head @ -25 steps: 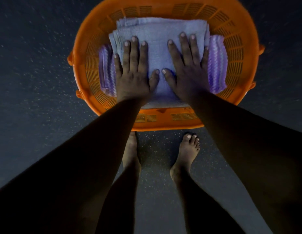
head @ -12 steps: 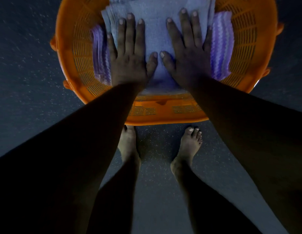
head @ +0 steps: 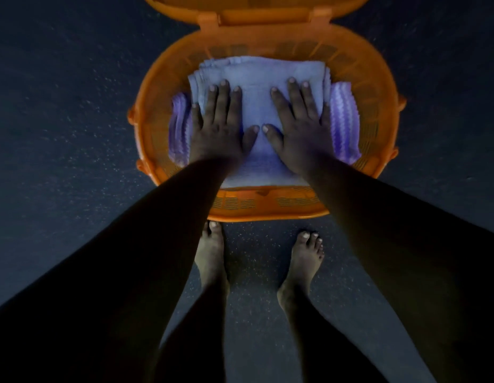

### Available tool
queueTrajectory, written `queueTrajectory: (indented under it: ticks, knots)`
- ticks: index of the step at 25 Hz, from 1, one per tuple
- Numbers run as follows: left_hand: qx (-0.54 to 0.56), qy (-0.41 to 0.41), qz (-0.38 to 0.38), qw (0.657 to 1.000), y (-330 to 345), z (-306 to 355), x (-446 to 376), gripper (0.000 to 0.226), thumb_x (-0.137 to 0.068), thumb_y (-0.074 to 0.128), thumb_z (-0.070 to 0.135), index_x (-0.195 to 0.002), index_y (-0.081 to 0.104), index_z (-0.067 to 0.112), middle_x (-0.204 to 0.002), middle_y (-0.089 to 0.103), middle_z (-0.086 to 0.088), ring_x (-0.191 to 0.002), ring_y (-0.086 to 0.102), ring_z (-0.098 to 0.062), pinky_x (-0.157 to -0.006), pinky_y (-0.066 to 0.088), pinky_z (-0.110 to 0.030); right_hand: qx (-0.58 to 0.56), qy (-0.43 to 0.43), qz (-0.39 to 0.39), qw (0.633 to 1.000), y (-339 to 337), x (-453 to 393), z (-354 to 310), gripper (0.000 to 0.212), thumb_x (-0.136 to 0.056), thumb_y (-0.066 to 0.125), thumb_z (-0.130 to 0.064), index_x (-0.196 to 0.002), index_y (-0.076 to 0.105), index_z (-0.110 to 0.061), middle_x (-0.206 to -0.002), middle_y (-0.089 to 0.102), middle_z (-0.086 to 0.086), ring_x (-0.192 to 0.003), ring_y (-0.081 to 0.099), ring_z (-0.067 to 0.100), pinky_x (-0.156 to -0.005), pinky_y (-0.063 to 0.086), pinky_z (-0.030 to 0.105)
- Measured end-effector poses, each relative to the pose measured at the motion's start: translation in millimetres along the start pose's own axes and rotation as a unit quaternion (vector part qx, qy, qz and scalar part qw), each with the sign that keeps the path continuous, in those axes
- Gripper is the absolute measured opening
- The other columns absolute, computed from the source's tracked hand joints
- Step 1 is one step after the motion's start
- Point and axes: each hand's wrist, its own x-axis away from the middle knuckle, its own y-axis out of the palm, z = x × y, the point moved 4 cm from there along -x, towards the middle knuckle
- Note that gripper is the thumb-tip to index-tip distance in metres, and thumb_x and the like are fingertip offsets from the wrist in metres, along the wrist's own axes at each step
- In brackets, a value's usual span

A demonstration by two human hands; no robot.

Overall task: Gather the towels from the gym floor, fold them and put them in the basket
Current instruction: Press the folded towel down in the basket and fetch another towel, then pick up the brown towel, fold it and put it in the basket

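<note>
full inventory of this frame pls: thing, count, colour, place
orange slotted plastic basket: 1, orange, on the floor ahead of the feet
hinged orange plastic lid: 1, orange, open at the basket's far edge
folded pale blue towel: 1 stack, pale blue, top layer in the basket
purple ribbed towel: at least 1, purple, beneath the blue one, showing at both sides
dark speckled gym floor: 1, dark
bare feet: 2, near side of the basket
left hand: flat on the blue towel
right hand: flat on the blue towel
</note>
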Motion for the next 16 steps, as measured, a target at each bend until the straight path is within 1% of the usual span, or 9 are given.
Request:
queueTrajectory:
  ticks: [1, 2, 5, 7, 8, 11, 14, 16]
  knots:
    - [0.022, -0.008, -0.057, 0.998, -21.0, 1.1, 6.4, 0.083, -0.100, 0.034, 0.064, -0.163, 0.010, 0.015, -0.171, 0.007, -0.010, -0.158, 0.006, -0.028, -0.125, 0.007, -0.055, -0.017, 0.006, -0.028, 0.999, -18.1, 9.8, -3.9, 0.070, -0.099, 0.033, -0.059, -0.160, 0.022, -0.029, -0.170, 0.010, 0.003, -0.156, 0.011, 0.026, -0.118, 0.021, 0.063]
    - [0.031, -0.017, -0.092, 0.995, -45.3, 1.7, 17.7, 0.085, -0.099, 0.033, 0.066, -0.163, 0.005, 0.017, -0.171, 0.002, -0.008, -0.158, 0.003, -0.026, -0.125, 0.004, -0.052, -0.027, 0.013, -0.062, 0.998, -38.7, 23.4, -8.4, 0.069, -0.099, 0.036, -0.057, -0.160, 0.021, -0.029, -0.170, 0.008, 0.003, -0.156, 0.011, 0.027, -0.119, 0.020, 0.063]
    - [0.056, -0.057, -0.142, 0.987, -124.9, 5.9, 75.3, 0.088, -0.098, 0.032, 0.070, -0.163, 0.004, 0.018, -0.171, -0.001, -0.010, -0.158, 0.001, -0.027, -0.126, 0.005, -0.049, -0.025, 0.042, -0.159, 0.986, -108.8, 80.1, -24.6, 0.070, -0.101, 0.039, -0.057, -0.161, 0.013, -0.033, -0.171, 0.001, -0.002, -0.156, 0.008, 0.025, -0.120, 0.015, 0.060]
    - [0.076, -0.100, -0.189, 0.974, -182.5, 9.0, 135.0, 0.090, -0.097, 0.034, 0.072, -0.163, 0.005, 0.019, -0.171, 0.000, -0.011, -0.157, 0.004, -0.028, -0.125, 0.007, -0.048, -0.015, 0.050, -0.195, 0.979, -167.0, 125.5, -43.5, 0.073, -0.099, 0.040, -0.062, -0.161, 0.012, -0.034, -0.170, 0.003, -0.003, -0.156, 0.009, 0.024, -0.122, 0.015, 0.058]
    - [0.086, -0.121, -0.197, 0.969, -215.5, 11.5, 166.3, 0.092, -0.095, 0.035, 0.073, -0.163, 0.006, 0.018, -0.171, 0.000, -0.011, -0.157, 0.005, -0.029, -0.125, 0.008, -0.049, -0.016, 0.044, -0.208, 0.977, -200.6, 144.4, -56.4, 0.075, -0.098, 0.040, -0.065, -0.161, 0.012, -0.035, -0.170, 0.004, -0.003, -0.156, 0.009, 0.023, -0.122, 0.014, 0.057]
    - [0.111, -0.176, -0.195, 0.958, -314.9, 27.3, 271.7, 0.096, -0.093, 0.034, 0.076, -0.163, 0.003, 0.018, -0.171, -0.002, -0.010, -0.158, 0.003, -0.027, -0.125, 0.008, -0.049, -0.036, 0.001, -0.234, 0.972, -303.9, 203.6, -103.2, 0.076, -0.097, 0.037, -0.068, -0.161, 0.011, -0.036, -0.170, 0.004, -0.005, -0.157, 0.005, 0.021, -0.123, 0.010, 0.057]
    - [0.145, -0.254, -0.153, 0.944, -383.0, 46.9, 370.2, 0.096, -0.094, 0.034, 0.076, -0.163, 0.003, 0.018, -0.171, -0.002, -0.009, -0.158, 0.002, -0.025, -0.125, 0.008, -0.048, -0.026, -0.060, -0.242, 0.968, -382.4, 257.3, -147.1, 0.077, -0.096, 0.036, -0.070, -0.160, 0.012, -0.035, -0.170, 0.004, -0.004, -0.157, 0.003, 0.021, -0.122, 0.007, 0.057]
    - [0.186, -0.312, -0.121, 0.924, -424.1, 64.5, 445.3, 0.096, -0.093, 0.031, 0.077, -0.163, 0.004, 0.018, -0.171, -0.002, -0.009, -0.158, 0.002, -0.026, -0.125, 0.008, -0.048, 0.006, -0.124, -0.253, 0.959, -428.2, 302.4, -182.0, 0.078, -0.096, 0.035, -0.071, -0.161, 0.013, -0.033, -0.170, 0.005, -0.003, -0.157, 0.003, 0.022, -0.122, 0.008, 0.058]
